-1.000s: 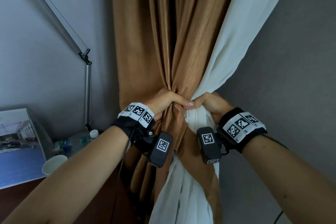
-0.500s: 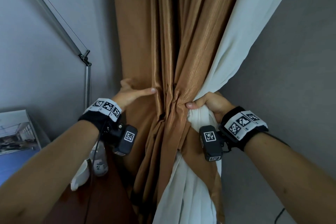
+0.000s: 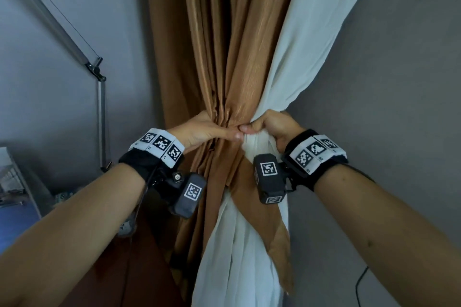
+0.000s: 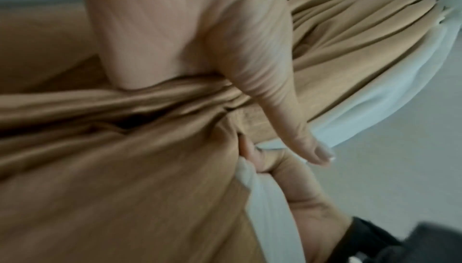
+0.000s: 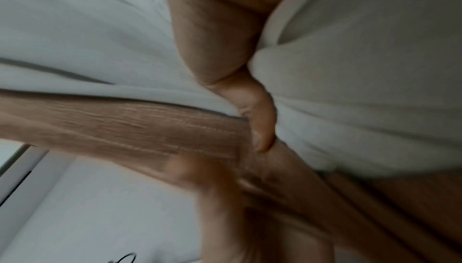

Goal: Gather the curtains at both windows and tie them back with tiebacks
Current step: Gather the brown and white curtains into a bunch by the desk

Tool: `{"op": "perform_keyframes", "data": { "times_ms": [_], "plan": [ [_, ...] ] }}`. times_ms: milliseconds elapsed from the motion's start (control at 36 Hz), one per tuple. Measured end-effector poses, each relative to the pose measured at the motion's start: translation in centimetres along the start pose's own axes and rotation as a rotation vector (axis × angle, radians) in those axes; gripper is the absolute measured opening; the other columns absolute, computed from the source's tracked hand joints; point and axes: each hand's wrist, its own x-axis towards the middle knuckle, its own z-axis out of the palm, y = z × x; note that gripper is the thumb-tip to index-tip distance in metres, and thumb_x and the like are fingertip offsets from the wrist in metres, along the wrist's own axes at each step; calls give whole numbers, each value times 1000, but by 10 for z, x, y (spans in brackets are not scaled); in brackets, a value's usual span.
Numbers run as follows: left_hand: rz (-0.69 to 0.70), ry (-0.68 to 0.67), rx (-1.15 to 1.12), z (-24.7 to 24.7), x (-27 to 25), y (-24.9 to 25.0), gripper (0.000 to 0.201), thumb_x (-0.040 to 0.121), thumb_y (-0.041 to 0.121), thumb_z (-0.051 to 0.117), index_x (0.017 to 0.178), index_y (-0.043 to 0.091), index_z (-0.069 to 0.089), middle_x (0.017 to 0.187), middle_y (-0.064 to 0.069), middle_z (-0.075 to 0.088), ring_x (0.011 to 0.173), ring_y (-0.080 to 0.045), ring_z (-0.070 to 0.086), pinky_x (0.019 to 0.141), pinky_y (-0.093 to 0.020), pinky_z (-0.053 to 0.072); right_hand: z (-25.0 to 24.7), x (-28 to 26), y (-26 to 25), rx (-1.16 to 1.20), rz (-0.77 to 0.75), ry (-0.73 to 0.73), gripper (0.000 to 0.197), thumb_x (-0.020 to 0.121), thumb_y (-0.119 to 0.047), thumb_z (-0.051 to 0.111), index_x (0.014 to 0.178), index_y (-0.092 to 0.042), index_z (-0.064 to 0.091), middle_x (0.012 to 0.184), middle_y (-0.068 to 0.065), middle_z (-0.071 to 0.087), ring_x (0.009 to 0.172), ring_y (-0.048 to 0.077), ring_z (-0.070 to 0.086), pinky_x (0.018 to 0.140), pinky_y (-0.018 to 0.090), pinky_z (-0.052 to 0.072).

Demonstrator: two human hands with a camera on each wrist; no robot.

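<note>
A brown curtain (image 3: 232,40) and a white sheer curtain (image 3: 314,22) hang together in the room corner, bunched at waist height. My left hand (image 3: 204,129) wraps the brown folds from the left, thumb across the front. My right hand (image 3: 269,123) grips the white sheer and the bunch from the right; our thumbs nearly meet. In the left wrist view my left thumb (image 4: 282,113) lies over the brown curtain (image 4: 125,158) beside the other hand's thumb. The right wrist view shows my right thumb (image 5: 260,117) pressed into the white sheer curtain (image 5: 362,89). No tieback is visible.
A grey metal lamp arm (image 3: 99,97) stands against the wall at left. A framed picture (image 3: 12,182) and a dark wooden surface (image 3: 99,269) lie at lower left. Grey walls close in on both sides. A black cable (image 3: 360,284) hangs at lower right.
My left hand let go of the bunch, swept out to the left edge of the brown curtain, then came back and closed round the gathered folds. The right hand kept its grip.
</note>
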Motion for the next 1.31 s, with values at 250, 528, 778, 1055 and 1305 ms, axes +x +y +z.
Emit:
{"op": "perform_keyframes", "data": {
  "times_ms": [250, 528, 778, 1055, 1305],
  "plan": [
    [43, 357, -25, 28, 3, -3, 73, 60, 60, 74, 117, 15, 68, 107, 5, 72, 101, 0, 66, 92, -16, 48, 23, 7, 7, 40, -50, 135, 34, 65, 6, 64, 99, 1, 69, 85, 11, 73, 74, 24, 69, 61, 27, 56],
    [-85, 259, -125, 31, -2, 5, 29, 72, 33, 80, 95, 20, 69, 91, 12, 72, 81, 10, 64, 71, -8, 45, -2, -1, 15, 10, -101, -153, 49, 50, 12, 78, 98, 10, 71, 92, 23, 74, 83, 38, 73, 73, 44, 60],
    [-109, 223, -71, 47, 0, 7, 31, 79, 29, 78, 107, 18, 68, 106, 9, 70, 98, 2, 64, 85, -10, 47, -21, 5, 17, 0, -116, -299, 30, 53, 9, 73, 83, 11, 70, 75, 22, 71, 63, 31, 69, 61, 36, 57],
    [-242, 172, 142, -5, 8, -10, 170, 19, 56, 97, 154, 21, 0, 153, -3, 36, 142, -19, 33, 119, -41, 25, -37, 5, 19, 34, -88, -395, 55, 56, 17, 73, 111, 14, 64, 96, 26, 71, 82, 38, 71, 69, 43, 57],
    [-268, -247, -123, 12, 1, 14, 25, 87, -9, 57, 94, 9, 71, 85, -3, 77, 80, -13, 74, 71, -27, 59, -45, 4, 17, 30, 14, -578, 31, 64, 15, 60, 90, 3, 69, 79, 19, 72, 69, 30, 72, 60, 36, 58]
  ]
}}
